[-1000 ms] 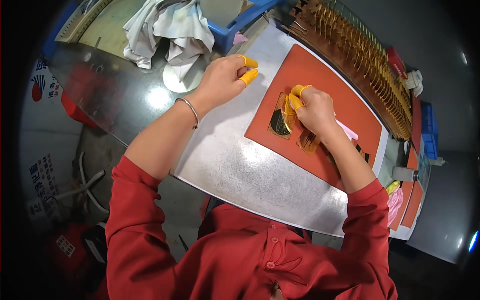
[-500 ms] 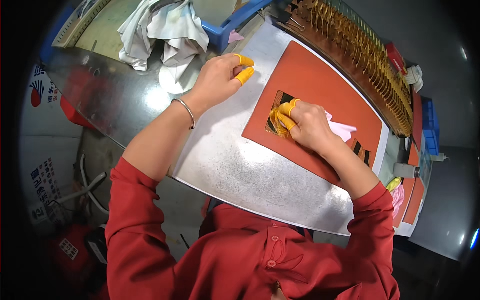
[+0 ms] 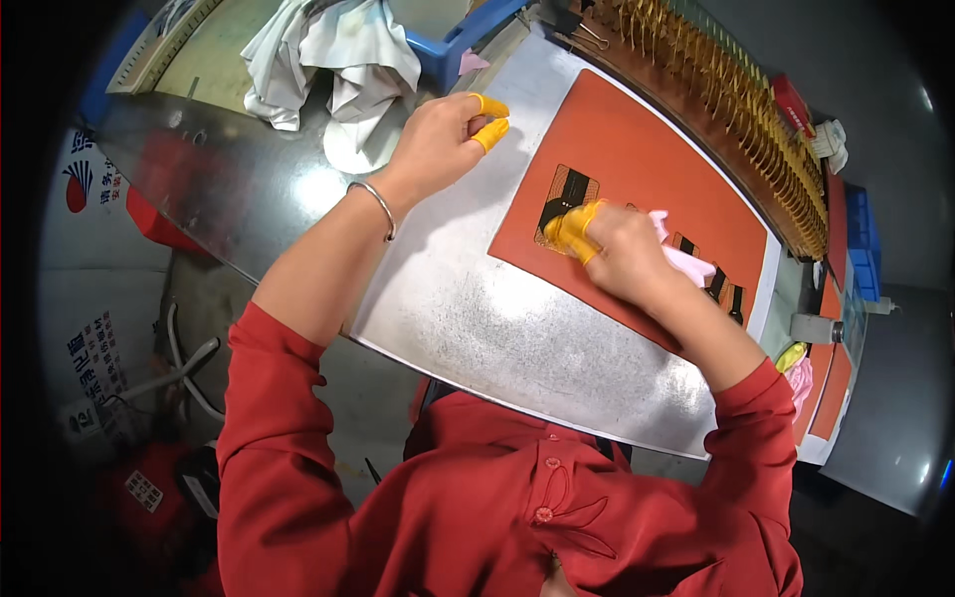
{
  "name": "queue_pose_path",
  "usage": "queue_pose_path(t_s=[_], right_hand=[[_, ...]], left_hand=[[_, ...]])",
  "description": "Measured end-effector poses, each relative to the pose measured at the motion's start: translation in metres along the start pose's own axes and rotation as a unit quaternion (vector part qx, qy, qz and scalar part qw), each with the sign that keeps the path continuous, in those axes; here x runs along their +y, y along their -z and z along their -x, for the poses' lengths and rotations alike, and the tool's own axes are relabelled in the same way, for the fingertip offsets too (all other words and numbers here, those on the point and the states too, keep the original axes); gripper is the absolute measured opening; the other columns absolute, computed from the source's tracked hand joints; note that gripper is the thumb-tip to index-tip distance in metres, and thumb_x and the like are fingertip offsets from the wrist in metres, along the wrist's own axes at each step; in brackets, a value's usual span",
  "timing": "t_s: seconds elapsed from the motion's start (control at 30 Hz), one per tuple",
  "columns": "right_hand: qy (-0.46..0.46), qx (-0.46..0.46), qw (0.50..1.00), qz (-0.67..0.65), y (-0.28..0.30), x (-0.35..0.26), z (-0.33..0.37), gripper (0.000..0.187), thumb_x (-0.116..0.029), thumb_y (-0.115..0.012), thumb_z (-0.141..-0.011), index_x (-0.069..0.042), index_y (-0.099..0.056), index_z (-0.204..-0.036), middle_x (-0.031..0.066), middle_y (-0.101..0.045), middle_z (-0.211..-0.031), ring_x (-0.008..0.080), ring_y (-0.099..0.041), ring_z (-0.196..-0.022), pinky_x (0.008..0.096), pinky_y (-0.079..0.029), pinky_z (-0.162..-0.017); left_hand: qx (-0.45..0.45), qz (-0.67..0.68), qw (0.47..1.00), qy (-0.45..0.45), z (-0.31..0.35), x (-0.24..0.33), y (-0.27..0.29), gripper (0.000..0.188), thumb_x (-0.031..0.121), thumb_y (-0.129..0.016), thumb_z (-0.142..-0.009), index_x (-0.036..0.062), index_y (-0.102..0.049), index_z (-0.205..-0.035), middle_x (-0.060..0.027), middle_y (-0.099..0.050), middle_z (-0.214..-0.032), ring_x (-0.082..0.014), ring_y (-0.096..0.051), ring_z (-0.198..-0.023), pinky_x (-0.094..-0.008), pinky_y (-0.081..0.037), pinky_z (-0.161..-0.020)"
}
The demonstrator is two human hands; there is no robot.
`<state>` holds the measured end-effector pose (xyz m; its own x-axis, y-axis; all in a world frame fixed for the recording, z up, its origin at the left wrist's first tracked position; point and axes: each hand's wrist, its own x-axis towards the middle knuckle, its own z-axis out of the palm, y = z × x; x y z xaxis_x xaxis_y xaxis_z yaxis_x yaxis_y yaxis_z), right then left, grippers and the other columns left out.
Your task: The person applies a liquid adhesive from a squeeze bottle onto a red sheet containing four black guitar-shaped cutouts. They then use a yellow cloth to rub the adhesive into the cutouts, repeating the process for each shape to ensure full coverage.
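- Far left of the right hand (image 3: 629, 247): a crumpled white cloth (image 3: 348, 60) in loose folds. Little risk at that remove, barring a wide sweep to the side.
- Left of the right-hand grip, well apart from it: the left hand (image 3: 438, 137), raised over the shiny grey metal-looking bench top (image 3: 477, 328). Thumb and forefinger, in yellow rubbery finger cots (image 3: 487, 136), slightly spread, with nothing visible between. No steadying from there, hence possible skidding or turning under a one-sided push.
- Right at the grip, partly covered by the right fingertips: a thin rectangular gold-and-black patterned plate (image 3: 571, 187), lying on the flat orange-red mat (image 3: 617, 129). Could bend or scuff from hard or uneven pressure.
- At the right fingertips: yellow cots too, but blurred; cannot tell whether pinching the plate or only pressed against it. Might slip off an edge if poorly seated.
- Just right of the grip, close against the hand: a crumpled soft pink cloth (image 3: 688, 267). Could drag and nudge neighbours.
- Farther right: small gold-and-black rectangular pieces (image 3: 736, 301), near the wrist. Could shift if brushed by a lowered sleeve.
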<state>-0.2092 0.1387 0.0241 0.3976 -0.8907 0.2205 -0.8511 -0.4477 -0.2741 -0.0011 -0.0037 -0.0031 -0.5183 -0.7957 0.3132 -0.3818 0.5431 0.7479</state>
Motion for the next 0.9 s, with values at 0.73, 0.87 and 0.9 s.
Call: queue_pose_path(t_s=[0.73, 0.87, 0.9], right_hand=[[-0.06, -0.017, 0.998, 0.012, 0.005, 0.016, -0.019, 0.009, -0.016, -0.063, -0.077, -0.007, -0.062, -0.079, 0.0112, -0.057, -0.068, 0.0299, -0.058, -0.062, 0.0392, -0.046, -0.052], [-0.015, 0.002, 1.0, 0.004, -0.014, 0.01, -0.021, 0.008, -0.012, -0.062, -0.072, -0.005, -0.057, -0.075, 0.0129, -0.055, -0.067, 0.0297, -0.058, -0.062, 0.0401, -0.046, -0.051], [0.027, -0.017, 0.999, -0.023, -0.015, -0.014, -0.014, 0.008, -0.011, -0.062, -0.071, -0.005, -0.057, -0.074, 0.0124, -0.054, -0.065, 0.0289, -0.058, -0.061, 0.0401, -0.045, -0.051]], left_hand=[[-0.009, 0.006, 1.0, -0.022, 0.002, 0.013, 0.0, 0.02, 0.01, -0.063, -0.082, -0.0005, -0.064, -0.098, -0.0046, -0.056, -0.075, -0.0101, -0.042, -0.059, -0.023, -0.037, -0.055], [0.061, 0.02, 0.996, -0.057, 0.004, 0.024, 0.009, 0.016, 0.009, -0.063, -0.08, 0.0027, -0.065, -0.095, -0.008, -0.052, -0.069, -0.016, -0.049, -0.056, -0.0258, -0.039, -0.053], [0.082, 0.027, 0.994, -0.066, 0.008, 0.022, 0.014, 0.017, 0.006, -0.061, -0.083, -0.0009, -0.064, -0.098, -0.0036, -0.055, -0.075, -0.009, -0.046, -0.062, -0.0221, -0.037, -0.056]])
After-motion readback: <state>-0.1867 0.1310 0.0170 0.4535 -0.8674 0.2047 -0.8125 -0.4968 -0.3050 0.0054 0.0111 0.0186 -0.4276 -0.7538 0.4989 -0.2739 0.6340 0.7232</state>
